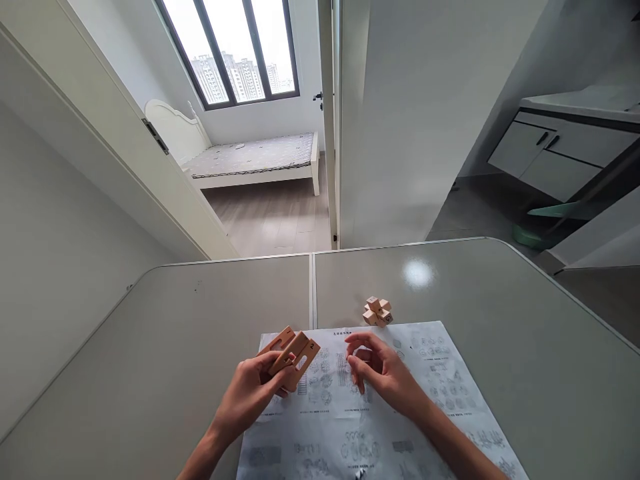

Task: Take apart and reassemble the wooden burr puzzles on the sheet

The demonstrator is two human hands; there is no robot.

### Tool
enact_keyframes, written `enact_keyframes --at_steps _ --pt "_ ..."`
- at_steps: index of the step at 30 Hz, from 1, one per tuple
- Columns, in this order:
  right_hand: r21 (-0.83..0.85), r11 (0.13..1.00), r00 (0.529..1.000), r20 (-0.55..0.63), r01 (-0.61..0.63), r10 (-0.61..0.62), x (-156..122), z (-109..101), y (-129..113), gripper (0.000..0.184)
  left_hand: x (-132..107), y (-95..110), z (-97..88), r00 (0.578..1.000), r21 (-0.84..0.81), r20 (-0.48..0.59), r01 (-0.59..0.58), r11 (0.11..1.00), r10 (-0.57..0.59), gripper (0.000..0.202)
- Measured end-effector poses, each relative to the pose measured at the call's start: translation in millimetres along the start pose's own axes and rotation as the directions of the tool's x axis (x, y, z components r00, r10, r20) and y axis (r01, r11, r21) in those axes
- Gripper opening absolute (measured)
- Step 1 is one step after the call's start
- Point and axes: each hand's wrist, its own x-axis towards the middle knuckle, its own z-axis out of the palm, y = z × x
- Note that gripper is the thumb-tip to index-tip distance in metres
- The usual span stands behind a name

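Observation:
My left hand (255, 393) is closed around several flat wooden puzzle pieces (306, 357), held together above the left part of a printed sheet. One piece bears the number 2 and has a long slot; another slotted piece angles out behind it. To the right, my right hand (377, 373) hovers over the sheet with its fingers curled but apart, and nothing shows in them. Just beyond the far edge of the printed instruction sheet (360, 433) sits an assembled wooden burr puzzle (377, 312), made of interlocking sticks.
A grey table (165, 360) with rounded far corners and a seam down its middle bears everything. Past it, a doorway opens on a bed (260, 157) and a window (230, 53). White cabinets (560, 153) stand at the right.

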Motion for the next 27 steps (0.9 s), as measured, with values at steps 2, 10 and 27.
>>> enact_keyframes --at_steps 2,10,27 --pt "-0.012 1.0 1.0 0.005 -0.005 0.005 0.1 -0.3 -0.1 0.032 -2.5 -0.2 -7.2 1.0 0.036 -0.019 0.003 0.999 -0.003 0.043" --pt "-0.036 0.999 1.0 0.023 -0.004 0.005 1.5 0.2 -0.9 0.035 -7.3 -6.2 -21.6 0.994 0.234 -0.09 -0.035 0.972 0.057 0.046" --pt "-0.016 1.0 0.999 0.038 -0.001 0.001 3.8 -0.2 -1.4 0.036 -32.1 -8.0 -15.4 0.911 0.609 -0.245 -0.122 0.784 0.332 0.04"
